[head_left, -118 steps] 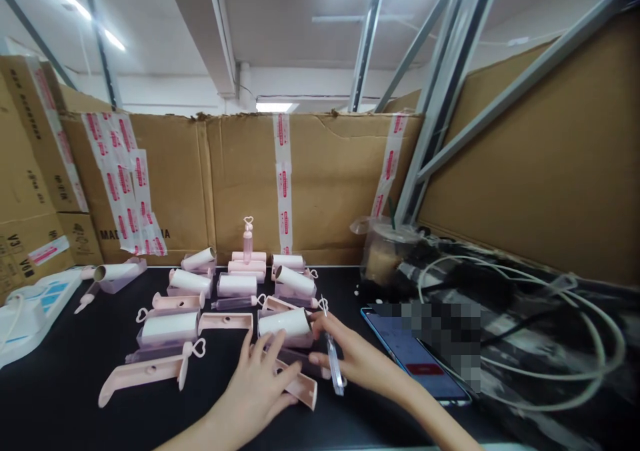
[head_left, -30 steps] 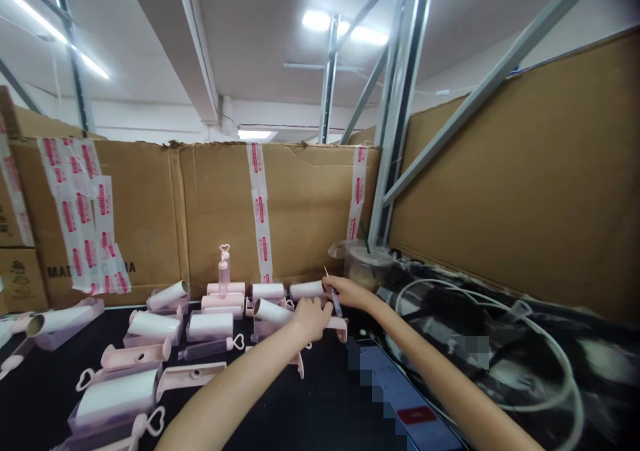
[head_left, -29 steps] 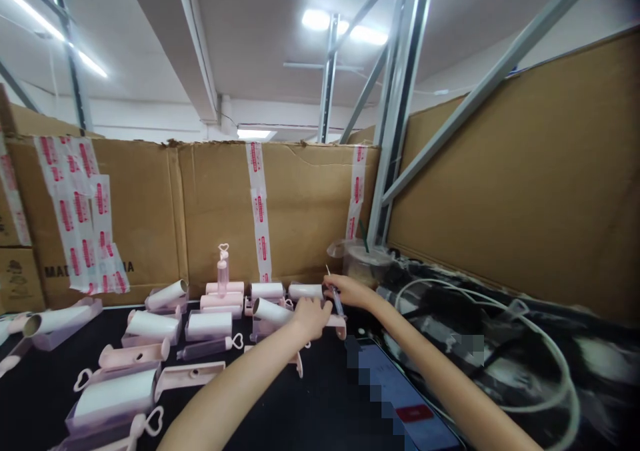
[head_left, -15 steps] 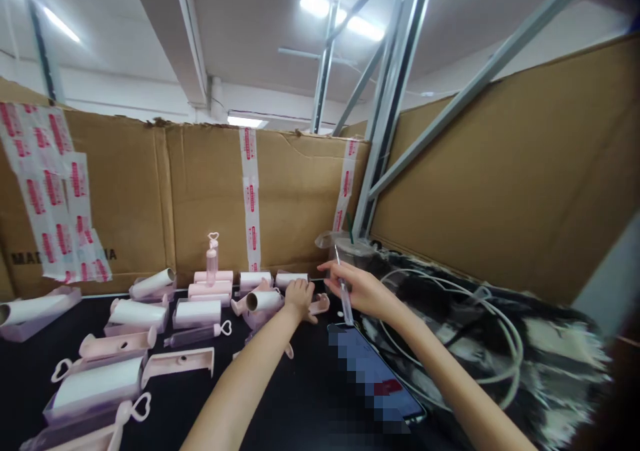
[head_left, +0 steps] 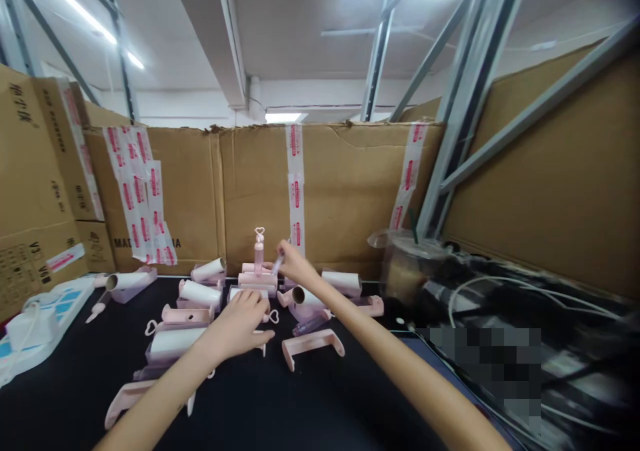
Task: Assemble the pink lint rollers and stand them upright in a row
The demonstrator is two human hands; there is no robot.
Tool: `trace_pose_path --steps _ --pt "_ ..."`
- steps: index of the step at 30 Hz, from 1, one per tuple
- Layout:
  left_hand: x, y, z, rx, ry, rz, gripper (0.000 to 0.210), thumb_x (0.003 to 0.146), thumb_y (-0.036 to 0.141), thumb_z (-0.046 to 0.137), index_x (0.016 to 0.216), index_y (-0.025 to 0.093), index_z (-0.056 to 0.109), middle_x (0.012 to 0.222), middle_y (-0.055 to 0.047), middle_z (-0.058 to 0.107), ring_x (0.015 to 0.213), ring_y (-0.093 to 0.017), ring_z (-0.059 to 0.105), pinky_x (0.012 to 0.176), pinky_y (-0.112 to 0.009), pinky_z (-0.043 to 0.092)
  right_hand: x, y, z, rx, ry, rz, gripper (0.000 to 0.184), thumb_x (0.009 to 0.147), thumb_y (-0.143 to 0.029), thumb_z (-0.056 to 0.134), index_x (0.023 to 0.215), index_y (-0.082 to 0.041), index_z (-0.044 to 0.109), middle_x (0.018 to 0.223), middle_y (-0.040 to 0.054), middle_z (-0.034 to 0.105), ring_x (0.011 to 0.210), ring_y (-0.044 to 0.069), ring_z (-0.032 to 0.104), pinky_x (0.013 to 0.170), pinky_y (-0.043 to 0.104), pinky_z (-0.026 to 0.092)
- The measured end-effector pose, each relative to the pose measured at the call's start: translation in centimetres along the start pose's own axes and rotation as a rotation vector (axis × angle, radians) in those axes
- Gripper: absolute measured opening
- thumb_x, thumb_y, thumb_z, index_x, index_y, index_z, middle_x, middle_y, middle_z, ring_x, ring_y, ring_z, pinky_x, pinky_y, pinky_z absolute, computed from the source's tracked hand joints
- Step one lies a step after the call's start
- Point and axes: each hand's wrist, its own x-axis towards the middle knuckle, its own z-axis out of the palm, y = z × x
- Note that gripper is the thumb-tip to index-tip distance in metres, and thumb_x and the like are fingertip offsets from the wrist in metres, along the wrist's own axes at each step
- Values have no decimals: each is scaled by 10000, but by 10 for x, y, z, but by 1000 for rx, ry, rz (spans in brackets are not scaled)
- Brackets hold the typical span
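Pinching a small clear stick (head_left: 278, 265), the right hand (head_left: 293, 260), almost closed, is just beside the upright pink tube (head_left: 259, 256). The stick looks light, hard and smooth, so it could slip; its middle seems the best place to hold. The left hand (head_left: 244, 321) lies half open over a white roll (head_left: 234, 293), and I cannot tell if it grips it. The roll looks light and easy to dent, so hold its ends gently

Clear stick (head_left: 277, 265), slim, tilted, blurred. Tube (head_left: 259, 259), translucent pink, heart-shaped top, upright beside stick. Pink cases (head_left: 257, 279), lying crosswise, one before another. White roll (head_left: 233, 292), lying in front of cases, partly hidden.
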Motion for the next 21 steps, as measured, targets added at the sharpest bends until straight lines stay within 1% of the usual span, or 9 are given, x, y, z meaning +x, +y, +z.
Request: trace_pose_path --steps 3,5,8,10,12,14,15,18,21 --pt "-15 -7 5 -332 125 -54 190 758 324 571 914 218 545 981 -32 554 981 -224 498 864 -378 397 18 -7 34 28 33 22 287 655 -291 611 683 -224 333 582 -58 436 499 117 404 489 219 295" --pt "-15 -14 11 -561 285 -119 206 790 329 538 970 230 525 1004 -27 557 989 -195 513 887 -355 400 22 -13 36 54 62 2 256 662 -259 583 686 -226 330 589 -58 440 503 117 411 499 221 298" --pt "-10 -27 18 -645 518 -270 351 831 342 470 1141 196 390 1135 -95 482 1083 -213 474 936 -395 367 22 -29 14 95 131 -56 256 681 -263 556 698 -230 302 646 -48 444 544 120 425 544 237 333" --pt "-6 -31 19 -612 651 -347 548 786 372 538 1228 179 279 1248 -140 368 1202 -257 368 994 -446 295 16 -42 -10 118 177 -92 274 685 -271 559 706 -233 289 673 -47 431 574 120 423 575 245 351" --pt "-4 -28 19 -603 743 -371 776 677 392 661 1277 187 215 1324 -151 277 1277 -288 261 1034 -462 233 4 -58 -32 132 219 -107 304 672 -272 586 715 -235 287 684 -53 411 588 115 415 593 246 359" --pt "-4 -15 21 -686 706 -349 881 615 381 717 1298 199 192 1316 -140 315 1267 -287 291 1029 -446 255 -18 -73 -48 160 268 -104 328 662 -261 612 725 -235 291 690 -60 393 589 108 404 604 246 365" --pt "-6 -6 23 -769 628 -333 882 614 373 720 1300 201 193 1278 -131 373 1230 -279 352 1005 -431 297 -32 -79 -53 215 290 -103 335 658 -244 623 725 -234 294 687 -62 388 587 105 403 602 244 369" --pt "-17 29 39 -1014 348 -337 792 629 341 712 1266 197 264 1130 -96 503 1066 -240 506 909 -369 397 -82 -85 -58 460 238 -47 337 685 -209 624 746 -237 293 732 -50 412 620 107 440 565 225 401" --pt "-30 58 61 -1047 207 -392 784 570 287 753 1224 180 335 1105 -93 513 1011 -229 526 913 -361 386 -131 -72 -53 542 208 65 354 696 -193 642 743 -240 294 765 -39 414 614 104 441 512 205 423"
